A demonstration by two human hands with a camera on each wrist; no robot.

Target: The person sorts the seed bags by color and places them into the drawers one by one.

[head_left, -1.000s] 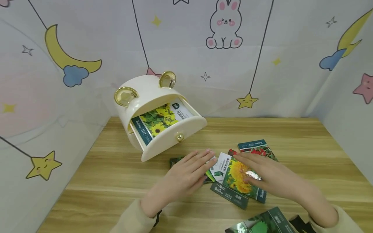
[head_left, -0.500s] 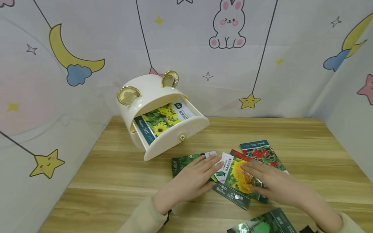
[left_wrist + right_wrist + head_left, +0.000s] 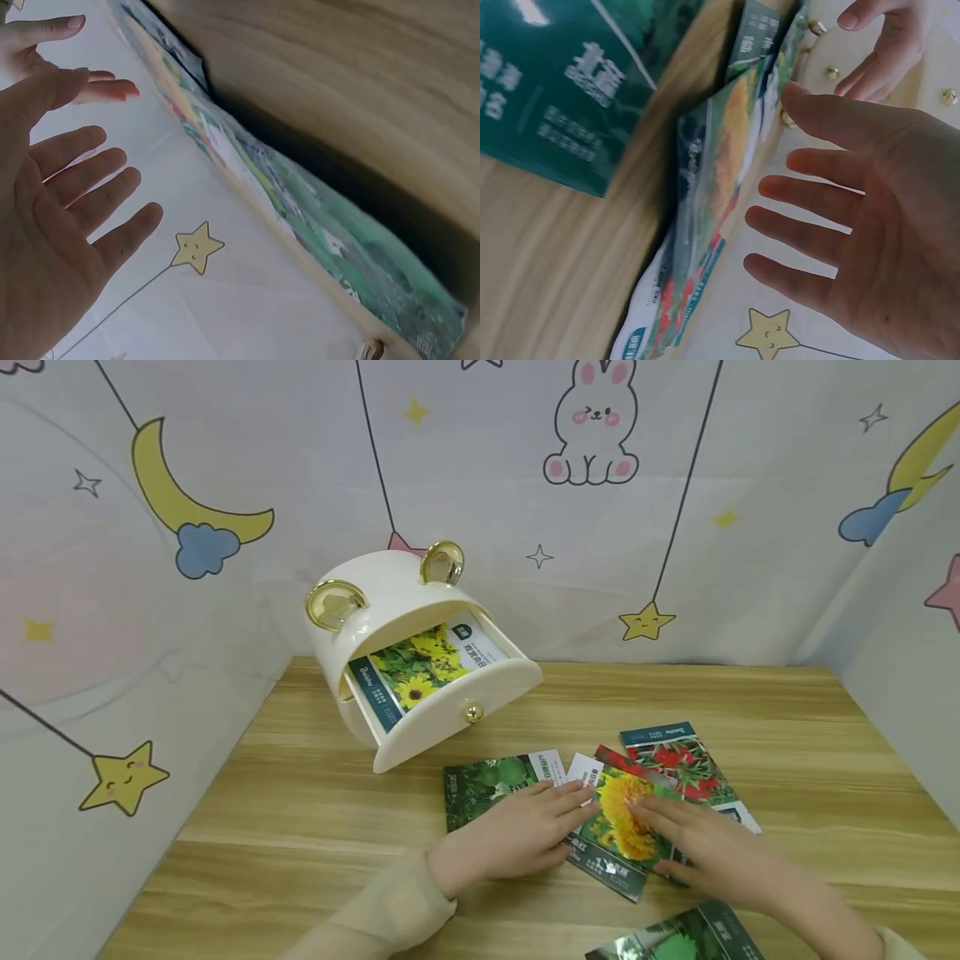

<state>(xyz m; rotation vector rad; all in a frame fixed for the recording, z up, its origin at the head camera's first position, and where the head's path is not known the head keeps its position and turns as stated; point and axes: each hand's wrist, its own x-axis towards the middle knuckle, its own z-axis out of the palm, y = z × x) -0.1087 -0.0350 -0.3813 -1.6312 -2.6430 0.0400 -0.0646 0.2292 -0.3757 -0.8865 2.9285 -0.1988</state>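
Note:
My left hand [image 3: 521,831] hovers with straight, spread fingers over the left part of a loose pile of seed packets. Partly covered by it is a green packet [image 3: 480,785]. My right hand [image 3: 708,847], its fingers also spread, is over a packet with a yellow-orange flower [image 3: 626,806]. Beneath that one a dark green packet [image 3: 618,875] sticks out, and a red-flower packet [image 3: 693,768] lies behind to the right. Both wrist views show a gap between the bare palms and the packets [image 3: 300,202]. Neither hand holds anything.
A white rounded box [image 3: 375,577] with gold ears stands at the back left. Its drawer [image 3: 442,714] is pulled out and contains a yellow-flower packet [image 3: 416,672]. Another green packet [image 3: 686,935] lies at the front edge of the view. Printed cloth walls [image 3: 465,485] surround the wooden table [image 3: 300,860].
My left hand has moved to the right, uncovering more of the green packet. My right hand has shifted slightly right, showing more of the red-flower packet. The packets and box stay put.

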